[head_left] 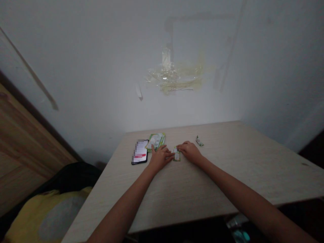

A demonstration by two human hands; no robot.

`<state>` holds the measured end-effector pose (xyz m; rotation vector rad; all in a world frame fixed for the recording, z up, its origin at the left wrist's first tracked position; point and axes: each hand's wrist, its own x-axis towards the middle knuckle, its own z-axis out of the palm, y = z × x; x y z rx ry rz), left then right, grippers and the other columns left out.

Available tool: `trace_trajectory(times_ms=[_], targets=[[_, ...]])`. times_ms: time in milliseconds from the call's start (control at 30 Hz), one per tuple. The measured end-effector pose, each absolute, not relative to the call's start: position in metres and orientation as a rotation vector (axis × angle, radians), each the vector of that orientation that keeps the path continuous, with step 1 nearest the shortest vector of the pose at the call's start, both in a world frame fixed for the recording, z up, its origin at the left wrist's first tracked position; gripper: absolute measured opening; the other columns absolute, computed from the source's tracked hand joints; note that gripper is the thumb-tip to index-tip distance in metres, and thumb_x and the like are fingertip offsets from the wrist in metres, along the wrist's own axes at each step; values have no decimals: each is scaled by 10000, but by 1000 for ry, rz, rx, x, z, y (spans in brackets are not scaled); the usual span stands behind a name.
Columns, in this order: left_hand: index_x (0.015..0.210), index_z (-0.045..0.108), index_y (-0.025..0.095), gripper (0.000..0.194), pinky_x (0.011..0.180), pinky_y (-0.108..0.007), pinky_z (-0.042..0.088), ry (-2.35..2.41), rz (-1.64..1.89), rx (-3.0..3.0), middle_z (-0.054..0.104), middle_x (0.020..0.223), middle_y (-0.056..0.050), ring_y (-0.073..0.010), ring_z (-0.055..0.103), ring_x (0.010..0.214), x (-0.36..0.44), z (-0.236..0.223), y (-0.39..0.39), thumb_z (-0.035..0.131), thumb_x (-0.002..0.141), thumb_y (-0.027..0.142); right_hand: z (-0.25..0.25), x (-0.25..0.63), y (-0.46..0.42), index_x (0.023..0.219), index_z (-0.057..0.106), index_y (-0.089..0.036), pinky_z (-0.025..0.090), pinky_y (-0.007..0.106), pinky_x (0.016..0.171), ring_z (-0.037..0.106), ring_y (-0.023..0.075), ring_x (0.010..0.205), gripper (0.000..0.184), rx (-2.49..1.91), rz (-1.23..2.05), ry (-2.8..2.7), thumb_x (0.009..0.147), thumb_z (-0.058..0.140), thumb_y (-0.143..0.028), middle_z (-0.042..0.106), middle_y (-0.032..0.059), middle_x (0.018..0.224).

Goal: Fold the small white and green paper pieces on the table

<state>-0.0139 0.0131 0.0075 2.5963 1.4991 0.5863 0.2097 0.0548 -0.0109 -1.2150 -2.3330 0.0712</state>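
A small green-and-white packet (176,156) lies flat on the wooden table, between my two hands. My left hand (160,158) rests on the tabletop with its thumb apart and its fingers stretched out, the tips touching the packet's left edge. From the other side, my right hand (190,152) has its fingers close together and bent over the packet's upper right corner, gripping it there. Just beyond my left hand is a larger green-and-white packet (157,140). A crumpled small green piece of wrapper (199,141) sits to the right of my right hand.
A phone (140,152) with a lit screen lies left of my left hand, partly under the large packet. The table (227,155) meets a wall (111,67) marked with old tape (177,81). A yellow-and-grey cloth item (50,212) is at the lower left.
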Motion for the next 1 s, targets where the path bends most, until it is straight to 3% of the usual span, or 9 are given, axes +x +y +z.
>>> trace_trajectory(times_ms=[233, 500, 1000], targets=[[1104, 690, 429, 230, 1054, -752, -134, 1508, 651, 2657, 707, 1097, -3, -284, 455, 1292, -13, 4, 12, 589, 898, 426, -12, 211, 53, 1155, 702, -214, 448, 351, 955, 577, 214, 1047, 268, -1122, 102, -2319, 949, 530, -231, 723, 41, 1145], [1144, 676, 405, 256, 1066, -731, -145, 1569, 674, 2700, 705, 1074, -12, -258, 480, 1250, -10, 2, 13, 555, 919, 423, -10, 209, 48, 994, 750, -190, 448, 367, 937, 594, 222, 1012, 184, -911, 34, -2365, 906, 589, -192, 735, 72, 1042], [1162, 662, 414, 263, 1059, -755, -102, 1597, 601, 2679, 666, 1045, -4, -236, 493, 1197, -9, 6, 13, 517, 943, 402, -18, 208, 50, 1063, 720, -180, 472, 382, 937, 623, 221, 1033, 218, -837, 63, -2374, 899, 577, -171, 713, 105, 1109]])
